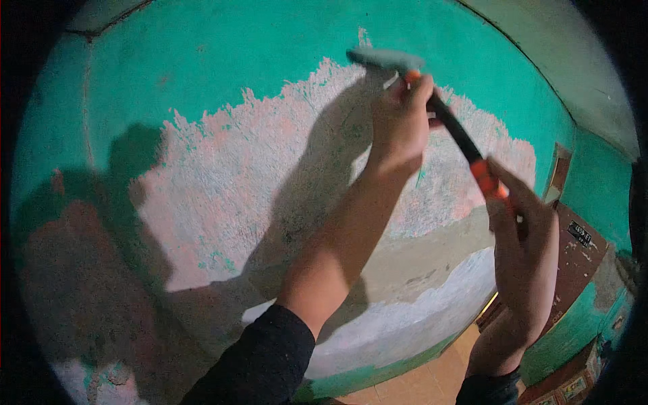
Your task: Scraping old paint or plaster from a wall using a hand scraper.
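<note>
Before me rises a green painted wall (pixel 283 45) with a large patch of bare, mottled pinkish-grey plaster (pixel 228 172), jagged along its upper edge. A long-handled tool (pixel 458 129), black with orange parts, slants across the patch. Its flat grey head (pixel 385 58), blurred, lies over the patch's upper edge; whether it touches the wall I cannot tell. My left hand (pixel 402 119) grips the tool just below the head. Around the orange lower end of the handle my right hand (pixel 524 228) is closed.
Tiled floor (pixel 430 379) shows at the lower right, beside a brown door or panel (pixel 582 253) bearing a small dark plate with writing. A narrow framed opening (pixel 558 172) is in the wall at right. Shadows of my arms and the tool fall on the wall.
</note>
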Demonstrator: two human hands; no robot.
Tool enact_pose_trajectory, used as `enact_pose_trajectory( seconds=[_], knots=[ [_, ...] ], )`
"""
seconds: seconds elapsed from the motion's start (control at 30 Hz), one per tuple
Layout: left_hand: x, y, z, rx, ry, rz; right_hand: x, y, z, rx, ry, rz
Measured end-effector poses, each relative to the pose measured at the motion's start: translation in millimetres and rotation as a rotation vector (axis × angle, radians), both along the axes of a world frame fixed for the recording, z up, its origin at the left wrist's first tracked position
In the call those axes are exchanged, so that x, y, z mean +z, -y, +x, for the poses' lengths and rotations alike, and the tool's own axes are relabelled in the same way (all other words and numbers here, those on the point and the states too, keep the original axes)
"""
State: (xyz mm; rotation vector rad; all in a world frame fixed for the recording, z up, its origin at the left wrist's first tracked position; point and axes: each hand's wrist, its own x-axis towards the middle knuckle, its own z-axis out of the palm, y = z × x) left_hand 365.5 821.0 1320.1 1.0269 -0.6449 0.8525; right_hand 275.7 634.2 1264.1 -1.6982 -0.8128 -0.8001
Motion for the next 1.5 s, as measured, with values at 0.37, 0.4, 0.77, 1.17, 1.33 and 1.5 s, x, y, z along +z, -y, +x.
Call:
enact_pose_trajectory(
  seconds=[0.37,0.4,0.77,1.17,1.33,1.5],
  knots=[
    [5.7,-15.2,8.2,0.014,0.046,-0.002,0.7,-7.3,11.9,-0.063,0.107,-0.027],
    [25.2,-6.5,13.0,-0.018,0.103,0.028,9.3,0.8,5.4,-0.101,0.108,-0.021],
    [46.4,-24.3,11.9,0.014,0.14,-0.008,14.6,-16.2,15.9,-0.014,0.121,0.009],
    [16.1,-13.5,10.9,0.008,0.128,-0.01,-2.3,-14.3,2.0,-0.036,0.07,0.007],
    [57.2,-33.1,1.2,0.053,0.195,-0.013,29.8,-28.8,3.2,0.03,0.154,-0.012],
    [-39.8,-8.4,-16.0,-0.028,0.033,-0.083,-36.4,-2.6,-3.4,0.025,0.073,-0.046]
  ],
)
